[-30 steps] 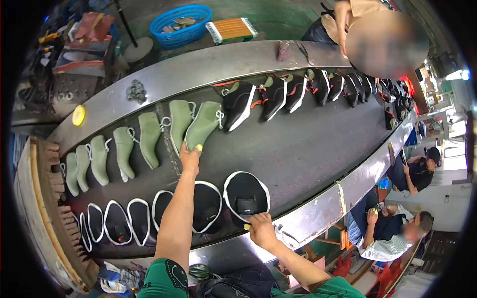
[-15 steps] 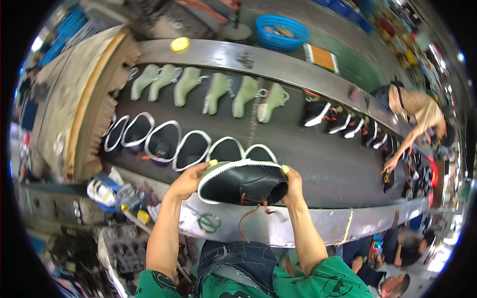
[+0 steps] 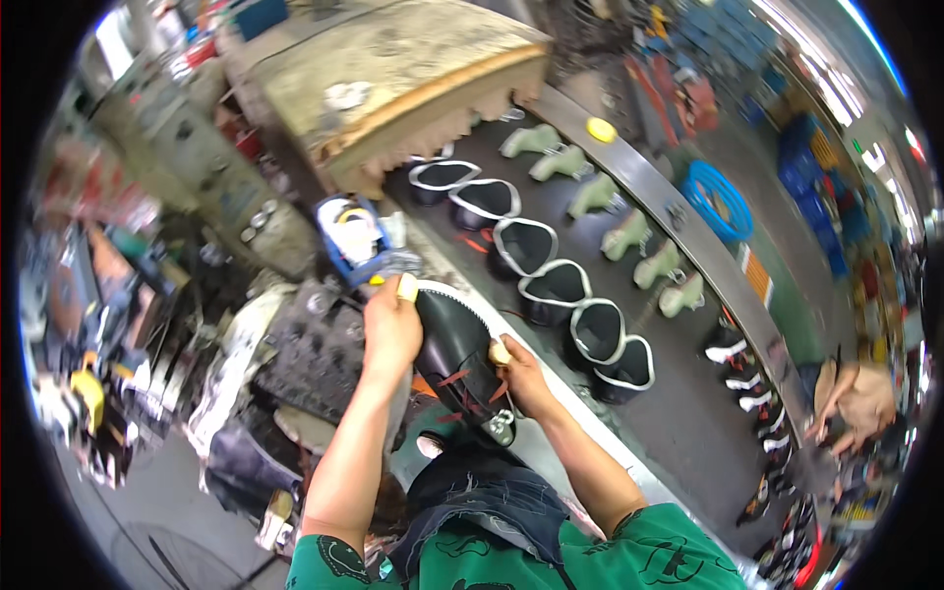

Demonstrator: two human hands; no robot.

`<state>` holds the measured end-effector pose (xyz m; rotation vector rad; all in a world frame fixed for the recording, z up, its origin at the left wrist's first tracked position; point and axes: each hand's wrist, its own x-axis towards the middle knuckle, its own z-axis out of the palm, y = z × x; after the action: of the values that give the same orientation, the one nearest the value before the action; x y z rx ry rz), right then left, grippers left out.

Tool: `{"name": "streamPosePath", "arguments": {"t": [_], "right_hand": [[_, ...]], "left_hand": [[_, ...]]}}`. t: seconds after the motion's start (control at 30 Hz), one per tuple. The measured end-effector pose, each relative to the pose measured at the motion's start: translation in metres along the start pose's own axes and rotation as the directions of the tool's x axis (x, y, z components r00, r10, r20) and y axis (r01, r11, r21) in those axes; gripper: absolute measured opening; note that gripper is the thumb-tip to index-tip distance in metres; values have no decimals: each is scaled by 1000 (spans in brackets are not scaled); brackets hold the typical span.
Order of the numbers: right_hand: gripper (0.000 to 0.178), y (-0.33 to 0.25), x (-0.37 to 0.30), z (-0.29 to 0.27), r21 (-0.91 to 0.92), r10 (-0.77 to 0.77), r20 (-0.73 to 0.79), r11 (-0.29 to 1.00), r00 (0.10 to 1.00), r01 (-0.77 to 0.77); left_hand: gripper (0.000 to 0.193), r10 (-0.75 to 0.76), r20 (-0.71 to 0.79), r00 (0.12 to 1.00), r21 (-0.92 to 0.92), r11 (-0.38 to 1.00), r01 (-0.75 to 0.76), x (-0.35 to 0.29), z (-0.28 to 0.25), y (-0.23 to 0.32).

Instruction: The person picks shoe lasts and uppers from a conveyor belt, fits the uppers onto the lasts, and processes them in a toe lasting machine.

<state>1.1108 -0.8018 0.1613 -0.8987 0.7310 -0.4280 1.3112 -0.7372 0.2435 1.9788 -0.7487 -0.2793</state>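
A black shoe with white stitched edging and reddish laces is held in front of me, its rounded toe pointing away and its collar toward my body. My left hand grips the toe end from the left side. On the other side, my right hand closes on the shoe near the laces. Yellow covers sit on the thumbs of both hands. Just past my right hand, a row of black pieces with white rims lies on the dark conveyor belt.
Pale green foot-shaped lasts line the belt's far side, beside a metal rail. A fringed boxy machine covers the belt's far end. A blue container and dark machinery stand left. At right a co-worker leans over more shoes.
My view has turned left. The shoe has swung from lying crosswise over the belt to pointing away, at the belt's near edge. Both hands still hold it.
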Motion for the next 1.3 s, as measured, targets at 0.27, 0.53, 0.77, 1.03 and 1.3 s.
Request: {"name": "streamPosePath", "arguments": {"t": [0.27, 0.53, 0.77, 1.03, 1.3], "right_hand": [[4, 60, 22, 190, -107, -148, 301, 976, 942, 188], [9, 98, 27, 309, -151, 62, 733, 986, 678, 74], [22, 134, -15, 436, -189, 143, 553, 981, 821, -43], [17, 176, -32, 487, -13, 142, 394, 989, 908, -149], [26, 178, -28, 493, -42, 60, 365, 998, 929, -48]], "left_hand": [[44, -195, -496, 846, -284, 957, 54, -46, -189, -61], [43, -667, -281, 690, -883, 462, 87, -99, -333, -106], [54, -575, -651, 496, -735, 640, -223, -145, -382, -184], [34, -654, -435, 619, -886, 434, -164, -171, -386, -222], [18, -523, -635, 569, -721, 666, -192, -167, -380, -239]]}}
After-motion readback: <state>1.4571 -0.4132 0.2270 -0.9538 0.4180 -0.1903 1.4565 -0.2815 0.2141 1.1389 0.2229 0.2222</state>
